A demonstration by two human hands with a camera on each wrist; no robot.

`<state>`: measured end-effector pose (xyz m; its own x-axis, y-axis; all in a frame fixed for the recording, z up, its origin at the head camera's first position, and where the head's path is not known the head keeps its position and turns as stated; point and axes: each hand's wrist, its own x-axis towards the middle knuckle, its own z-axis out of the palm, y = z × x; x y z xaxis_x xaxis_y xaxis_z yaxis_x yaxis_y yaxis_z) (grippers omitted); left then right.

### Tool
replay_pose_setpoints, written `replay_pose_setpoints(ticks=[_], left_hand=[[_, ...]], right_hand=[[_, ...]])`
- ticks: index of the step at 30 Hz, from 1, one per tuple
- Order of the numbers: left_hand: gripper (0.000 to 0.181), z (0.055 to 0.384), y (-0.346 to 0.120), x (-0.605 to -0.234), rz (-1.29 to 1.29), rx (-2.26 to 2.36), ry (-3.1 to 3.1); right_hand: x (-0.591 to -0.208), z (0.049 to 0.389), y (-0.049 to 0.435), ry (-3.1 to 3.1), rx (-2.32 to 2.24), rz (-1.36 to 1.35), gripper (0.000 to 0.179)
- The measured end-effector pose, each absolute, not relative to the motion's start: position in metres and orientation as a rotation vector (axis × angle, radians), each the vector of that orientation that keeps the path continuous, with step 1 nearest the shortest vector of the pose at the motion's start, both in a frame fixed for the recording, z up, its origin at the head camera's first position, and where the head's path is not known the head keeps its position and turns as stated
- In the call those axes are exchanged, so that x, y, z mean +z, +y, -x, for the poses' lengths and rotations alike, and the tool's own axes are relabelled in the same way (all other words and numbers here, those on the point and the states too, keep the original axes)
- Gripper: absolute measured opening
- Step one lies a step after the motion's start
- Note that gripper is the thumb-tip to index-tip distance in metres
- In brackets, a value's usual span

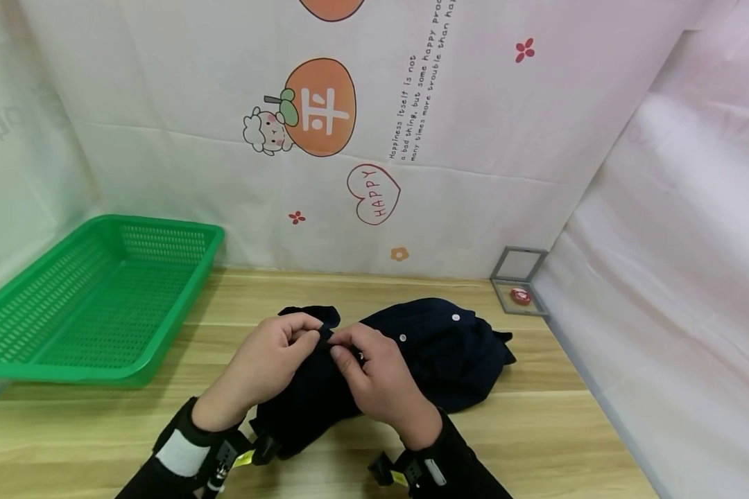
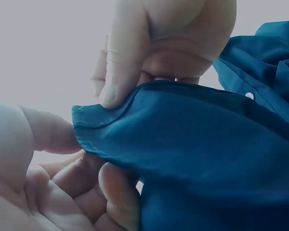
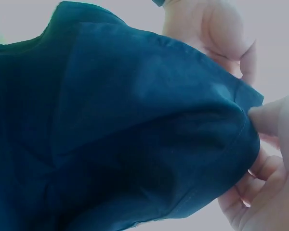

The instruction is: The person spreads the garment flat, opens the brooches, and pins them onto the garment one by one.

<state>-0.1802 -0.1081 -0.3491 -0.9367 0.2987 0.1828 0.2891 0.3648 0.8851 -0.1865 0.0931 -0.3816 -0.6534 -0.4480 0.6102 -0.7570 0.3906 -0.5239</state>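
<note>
Hands: I count two, my left hand (image 1: 271,357) and my right hand (image 1: 377,378), at centre frame. Garment (image 1: 440,367): one, at centre. White buttons (image 1: 455,317): two clear in the head view, right of centre; one white speck (image 1: 361,356) by my right fingers is too small to identify. Wrist cameras (image 1: 265,449): two, lower centre. Basket (image 1: 100,374): one, at left. Hinged case (image 1: 513,281): one, at right, containing one red item (image 1: 521,296). Printed motifs, upper and middle frame: two orange fruits (image 1: 321,107), one sheep (image 1: 267,132), one heart (image 1: 374,194), two red flowers (image 1: 525,50), one orange flower (image 1: 399,254).
</note>
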Motion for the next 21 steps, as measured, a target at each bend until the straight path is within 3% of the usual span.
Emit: replay_pose_setpoints(ticks=[14, 21], left_hand=[[0.018, 0.178, -0.103, -0.351, -0.704, 1.635, 2.646], [0.021, 0.186, -0.115, -0.351, -0.472, 1.603, 2.912]], right_hand=[[-0.381, 0.187, 0.095, -2.320, 1.125, -0.931, 0.006], [-0.382, 0.189, 0.097, -2.464, 0.851, -0.917, 0.028]])
